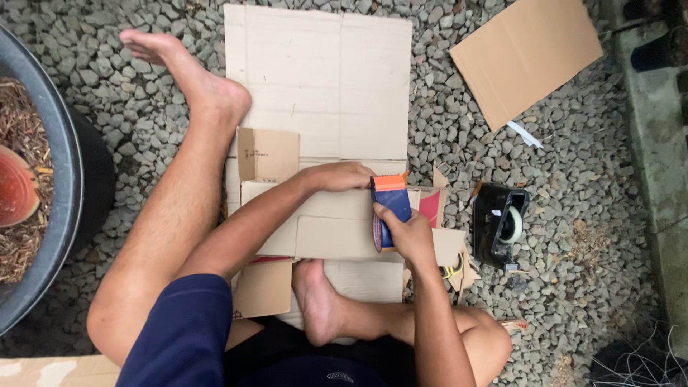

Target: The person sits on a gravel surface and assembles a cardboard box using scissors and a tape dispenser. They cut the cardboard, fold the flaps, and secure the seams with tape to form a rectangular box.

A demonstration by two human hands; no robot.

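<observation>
I sit on gravel with a flattened cardboard box (319,79) spread in front of me and smaller folded cardboard pieces (326,226) over my lap. My right hand (408,233) grips a blue tape dispenser with an orange top (389,208), held upright on the cardboard. My left hand (344,175) lies flat on the cardboard just left of the dispenser, its fingertips touching the dispenser's top. A small cardboard flap (267,154) stands beside my left forearm.
A black desk tape dispenser with a pale roll (499,223) rests on the gravel to the right. Another cardboard sheet (527,54) lies at the upper right. A large dark pot (61,186) stands at the left, a concrete ledge (656,136) at the right.
</observation>
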